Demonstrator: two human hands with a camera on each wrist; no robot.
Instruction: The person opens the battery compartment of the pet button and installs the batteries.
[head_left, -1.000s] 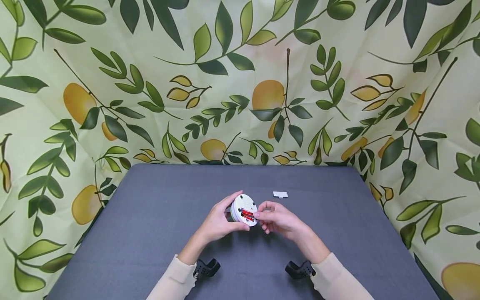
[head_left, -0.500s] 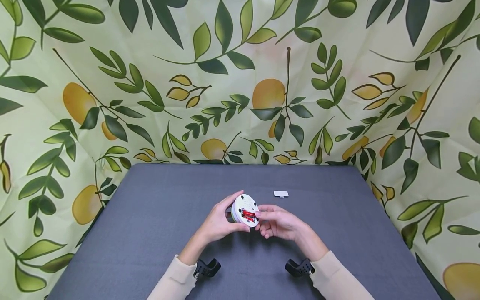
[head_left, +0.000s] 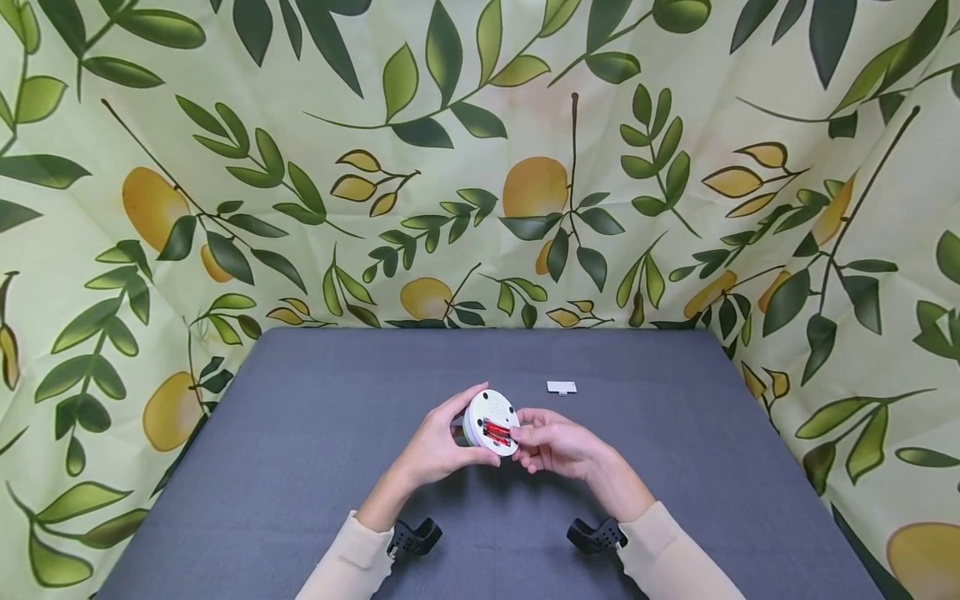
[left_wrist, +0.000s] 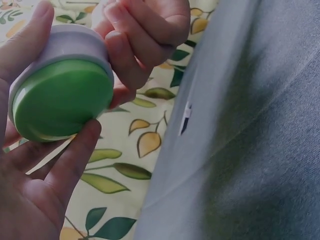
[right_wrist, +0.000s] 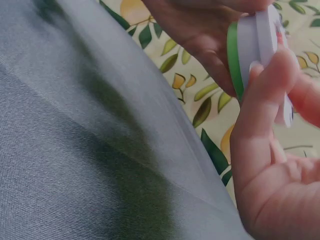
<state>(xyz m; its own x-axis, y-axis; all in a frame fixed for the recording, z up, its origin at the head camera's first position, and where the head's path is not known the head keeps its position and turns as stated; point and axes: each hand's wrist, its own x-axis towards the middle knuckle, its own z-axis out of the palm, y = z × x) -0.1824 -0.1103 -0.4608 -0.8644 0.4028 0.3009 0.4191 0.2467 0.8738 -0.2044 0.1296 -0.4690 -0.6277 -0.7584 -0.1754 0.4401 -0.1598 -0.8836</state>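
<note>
A round white device (head_left: pixel 486 408) with a green face (left_wrist: pixel 65 100) is held up above the table, its perforated back toward the head camera. Red batteries (head_left: pixel 497 431) lie in the uncovered compartment on that back. My left hand (head_left: pixel 442 442) grips the device's rim, thumb on one side and fingers on the other. At the right edge, my right hand (head_left: pixel 558 442) has its thumb by the batteries' end and curled fingers at the rim; the right wrist view shows a fingertip (right_wrist: pixel 256 70) against the white side. Whether the thumb presses on a battery is hidden.
A small white battery cover (head_left: pixel 561 387) lies on the grey-covered table (head_left: pixel 360 375), beyond the right hand. Black wrist cameras (head_left: pixel 416 537) are strapped to both wrists. A leaf-and-fruit patterned cloth (head_left: pixel 450 208) hangs behind and around the table.
Both hands stay around the device, which has shifted very slightly right. The right thumb and fingers have changed position a little at the batteries' end. The white cover lies where it was.
</note>
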